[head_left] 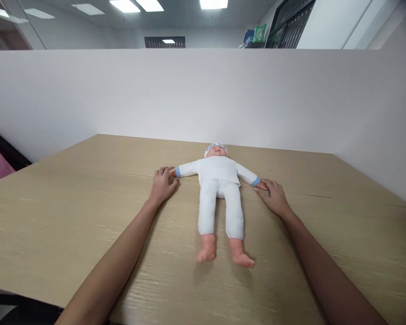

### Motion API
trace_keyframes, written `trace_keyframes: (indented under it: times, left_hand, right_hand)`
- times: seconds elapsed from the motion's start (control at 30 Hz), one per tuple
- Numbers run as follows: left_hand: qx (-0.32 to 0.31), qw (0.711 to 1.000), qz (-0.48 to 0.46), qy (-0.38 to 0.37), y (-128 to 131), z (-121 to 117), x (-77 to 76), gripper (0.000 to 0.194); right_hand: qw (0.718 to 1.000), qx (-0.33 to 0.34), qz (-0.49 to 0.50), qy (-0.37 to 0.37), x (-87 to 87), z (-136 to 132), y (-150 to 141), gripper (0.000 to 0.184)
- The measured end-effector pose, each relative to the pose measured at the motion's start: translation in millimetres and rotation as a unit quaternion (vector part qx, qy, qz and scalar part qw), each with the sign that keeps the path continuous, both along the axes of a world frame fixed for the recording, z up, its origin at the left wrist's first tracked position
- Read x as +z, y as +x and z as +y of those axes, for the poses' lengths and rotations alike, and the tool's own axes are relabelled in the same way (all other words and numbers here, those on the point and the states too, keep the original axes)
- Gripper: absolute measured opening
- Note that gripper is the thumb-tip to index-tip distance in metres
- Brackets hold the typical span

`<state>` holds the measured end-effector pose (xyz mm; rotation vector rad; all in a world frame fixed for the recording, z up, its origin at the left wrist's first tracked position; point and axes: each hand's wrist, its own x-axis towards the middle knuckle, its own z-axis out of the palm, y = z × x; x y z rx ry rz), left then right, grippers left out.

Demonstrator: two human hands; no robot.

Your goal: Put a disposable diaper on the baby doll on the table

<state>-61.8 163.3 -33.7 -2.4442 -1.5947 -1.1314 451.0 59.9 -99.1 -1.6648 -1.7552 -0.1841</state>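
Note:
A baby doll (218, 174) lies on its back on the wooden table, its head towards the wall and its bare feet towards me. It wears a white top and trousers with blue cuffs, and a white headband with lettering. Both its arms are stretched out to the sides. My left hand (163, 184) is closed on the doll's hand at the left, with the fingers over it. At the right, my right hand (273, 196) holds the doll's other hand between thumb and fingers.
The wooden table (88, 216) reaches back to a white partition wall (176, 95), which also runs along the right side. A pink and black object (0, 158) stands past the left edge. Something black (23, 309) is below the front left edge.

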Motion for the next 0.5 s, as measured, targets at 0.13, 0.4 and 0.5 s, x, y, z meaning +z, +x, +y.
trace_keyframes:
  times: [0.13,0.4,0.5]
  left_hand:
    - [0.059,0.996,-0.070,0.006,11,-43,12.9,0.037]
    - [-0.179,0.964,-0.183,-0.074,34,-267,52.0,0.025]
    - [-0.365,0.909,-0.101,-0.174,18,-359,-6.5,0.028]
  right_hand:
    - [0.996,-0.087,0.017,0.026,-0.4,-34,-17,0.071]
    - [0.989,-0.081,0.117,0.034,30.8,-214,-103,0.055]
    - [0.989,-0.018,0.142,0.036,13.6,-332,-144,0.051]
